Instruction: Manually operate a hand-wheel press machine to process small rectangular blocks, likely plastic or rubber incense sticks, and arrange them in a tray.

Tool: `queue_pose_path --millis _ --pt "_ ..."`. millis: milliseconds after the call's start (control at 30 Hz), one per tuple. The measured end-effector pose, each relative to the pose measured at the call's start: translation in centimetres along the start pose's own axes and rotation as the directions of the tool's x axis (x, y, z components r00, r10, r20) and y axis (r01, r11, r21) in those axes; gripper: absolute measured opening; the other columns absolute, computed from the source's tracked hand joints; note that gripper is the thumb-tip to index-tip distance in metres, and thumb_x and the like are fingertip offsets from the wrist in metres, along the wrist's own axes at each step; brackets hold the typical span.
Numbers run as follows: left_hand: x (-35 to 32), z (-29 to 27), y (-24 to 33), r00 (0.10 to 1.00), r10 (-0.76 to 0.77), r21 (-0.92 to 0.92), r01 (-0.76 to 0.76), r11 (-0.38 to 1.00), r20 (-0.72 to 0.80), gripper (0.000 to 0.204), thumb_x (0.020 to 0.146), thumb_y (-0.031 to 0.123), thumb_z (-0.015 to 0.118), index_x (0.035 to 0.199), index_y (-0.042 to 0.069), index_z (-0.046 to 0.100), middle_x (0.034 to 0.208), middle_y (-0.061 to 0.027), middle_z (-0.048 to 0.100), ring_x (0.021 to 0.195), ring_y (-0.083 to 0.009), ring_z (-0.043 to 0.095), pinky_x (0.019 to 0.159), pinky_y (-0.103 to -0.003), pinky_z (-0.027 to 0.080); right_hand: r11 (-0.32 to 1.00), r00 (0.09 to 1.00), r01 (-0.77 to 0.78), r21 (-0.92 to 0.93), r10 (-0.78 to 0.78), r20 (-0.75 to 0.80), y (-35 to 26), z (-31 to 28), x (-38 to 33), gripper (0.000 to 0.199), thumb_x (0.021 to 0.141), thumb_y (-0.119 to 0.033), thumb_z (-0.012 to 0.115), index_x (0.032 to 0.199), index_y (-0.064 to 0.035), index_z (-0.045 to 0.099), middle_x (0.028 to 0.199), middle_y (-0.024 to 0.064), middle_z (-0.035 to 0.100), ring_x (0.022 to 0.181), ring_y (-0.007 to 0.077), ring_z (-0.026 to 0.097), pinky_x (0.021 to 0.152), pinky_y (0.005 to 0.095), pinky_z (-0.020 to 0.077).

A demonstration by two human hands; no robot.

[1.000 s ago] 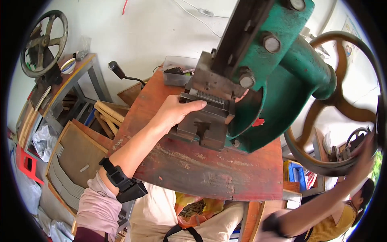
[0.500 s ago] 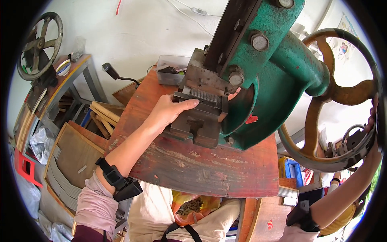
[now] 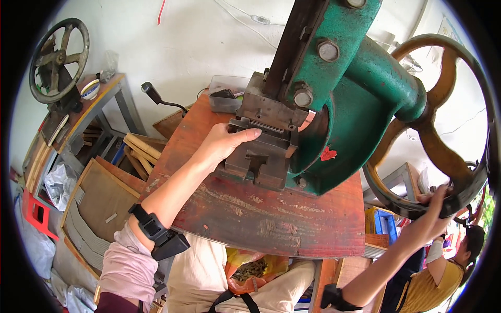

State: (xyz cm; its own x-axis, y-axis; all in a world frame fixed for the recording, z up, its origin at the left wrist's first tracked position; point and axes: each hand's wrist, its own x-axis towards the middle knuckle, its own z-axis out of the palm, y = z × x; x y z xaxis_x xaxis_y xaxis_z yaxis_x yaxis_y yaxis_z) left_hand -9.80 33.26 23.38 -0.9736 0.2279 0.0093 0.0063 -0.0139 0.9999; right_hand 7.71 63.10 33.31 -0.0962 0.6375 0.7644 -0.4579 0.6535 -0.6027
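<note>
My left hand [image 3: 224, 142] rests on the left side of a dark steel die [image 3: 266, 140] on the press bed. Its thumb lies along the die's upper face and its other fingers curl over the far left side, partly hidden. Just above the thumb, the press ram's steel block [image 3: 253, 108] sits low, close to the die. At the right, my right hand [image 3: 437, 207] is closed round the lower rim of the press's big handwheel [image 3: 443, 112]. The green press body [image 3: 365, 115] stands between my hands.
The press stands on a worn red-brown wooden table [image 3: 250, 214]. A clear plastic box [image 3: 224, 106] sits behind it. A yellow-orange bag [image 3: 253, 271] with small metal pieces lies on my lap. Another handwheel [image 3: 60, 60] stands left. At lower right is another person [image 3: 443, 271].
My right hand has swung down and left with the handwheel's rim, turning the spokes. The ram has dropped nearer the die, covering most of its ridged top. My left hand holds its place.
</note>
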Motion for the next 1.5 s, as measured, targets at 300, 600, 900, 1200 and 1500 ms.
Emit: queue_pose_path --millis 300,600,900,1200,1500 --pt "0.1 0.7 0.2 1.0 -0.016 0.056 0.015 0.998 0.01 0.051 0.076 0.037 0.074 0.108 0.0 0.062 0.097 -0.0063 0.064 0.089 -0.013 0.057 0.078 -0.028 0.044 0.993 0.993 0.109 0.05 -0.107 -0.039 2.9 -1.0 -0.7 0.025 0.088 -0.013 0.059 0.105 0.0023 0.05 0.065 0.0036 0.051 0.057 0.0095 0.048 0.054 0.0229 0.0402" --pt "0.3 0.7 -0.3 0.99 0.098 0.018 -0.101 0.995 0.097 0.055 0.075 0.038 0.074 0.111 -0.002 0.061 0.103 -0.0111 0.065 0.096 -0.0179 0.06 0.086 -0.031 0.045 0.999 0.998 -0.034 -0.026 0.035 0.047 4.9 -2.7 -2.6 0.029 0.091 -0.011 0.056 0.11 0.0048 0.042 0.086 0.0121 0.059 0.078 0.0169 0.058 0.069 0.0323 0.0498" --pt "-8.5 -9.9 0.0 0.952 0.307 0.533 -0.263 0.804 0.006 0.064 0.078 0.053 0.066 0.104 -0.005 0.059 0.096 -0.0208 0.064 0.091 -0.0339 0.062 0.08 -0.036 0.049 0.963 0.978 -0.064 -0.26 0.113 0.177 6.6 -5.1 -8.6 0.039 0.089 -0.016 0.061 0.118 0.0061 0.045 0.108 0.0246 0.056 0.091 0.0292 0.058 0.07 0.0377 0.0529" --pt "-11.5 -39.0 -3.6 0.773 0.009 -0.22 -0.191 0.957 -0.634 0.037 0.087 0.028 0.062 0.113 0.003 0.052 0.101 -0.0097 0.062 0.093 -0.0206 0.06 0.08 -0.035 0.051 0.974 0.576 0.184 -0.13 0.001 0.817 -4.1 0.4 -27.4 0.018 0.09 -0.01 0.055 0.103 0.0034 0.056 0.091 0.0195 0.062 0.075 0.0323 0.06 0.068 0.0388 0.0495" --pt "-1.3 -52.7 -5.3 0.612 -0.01 -0.293 -0.364 0.884 -0.791 0.055 0.088 0.023 0.062 0.128 -0.004 0.036 0.125 -0.0192 0.044 0.106 -0.036 0.053 0.09 -0.044 0.048 0.921 0.389 0.352 -0.164 0.016 0.921 -8.5 7.6 -31.3 0.01 0.085 -0.012 0.058 0.084 -0.0055 0.065 0.074 0.0147 0.065 0.06 0.0328 0.061 0.056 0.039 0.0487"
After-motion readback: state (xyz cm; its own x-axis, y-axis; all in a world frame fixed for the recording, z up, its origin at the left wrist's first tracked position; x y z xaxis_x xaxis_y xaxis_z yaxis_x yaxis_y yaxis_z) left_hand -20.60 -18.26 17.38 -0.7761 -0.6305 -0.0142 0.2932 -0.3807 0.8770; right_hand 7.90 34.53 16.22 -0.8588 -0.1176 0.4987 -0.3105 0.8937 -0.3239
